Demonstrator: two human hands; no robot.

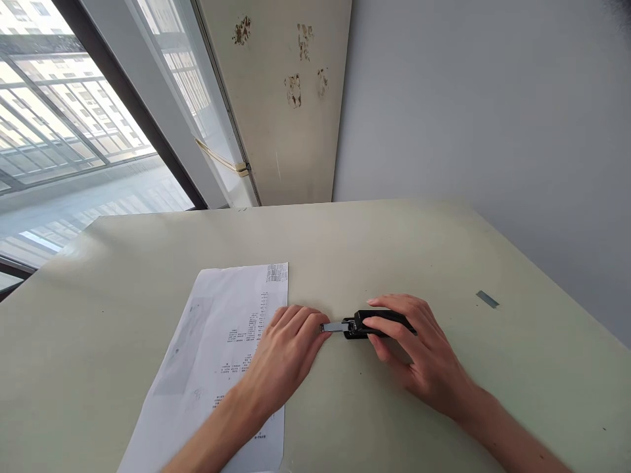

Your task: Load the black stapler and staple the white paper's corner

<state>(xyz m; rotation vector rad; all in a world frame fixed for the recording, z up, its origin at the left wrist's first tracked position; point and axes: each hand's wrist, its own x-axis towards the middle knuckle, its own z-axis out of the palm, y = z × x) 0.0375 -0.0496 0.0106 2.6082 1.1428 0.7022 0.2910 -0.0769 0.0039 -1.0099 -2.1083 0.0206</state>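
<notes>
A black stapler [363, 324] lies on its length across the table, right of the paper. Its narrow silver metal part [336, 326] sticks out from the black body toward the left. My right hand [419, 355] has its thumb and fingers around the black body. At the tip of the metal part, the fingers of my left hand [290, 351] are closed, their ends hidden behind the hand. Under my left hand and forearm lie printed sheets of paper [211, 341], with text and a dark square block at one corner.
The pale table [374, 243] reaches back to a beige cabinet panel [296, 151] and a grey wall [483, 98]. A small grey strip [488, 299] is on the table at the right. A window [64, 112] stands at the left.
</notes>
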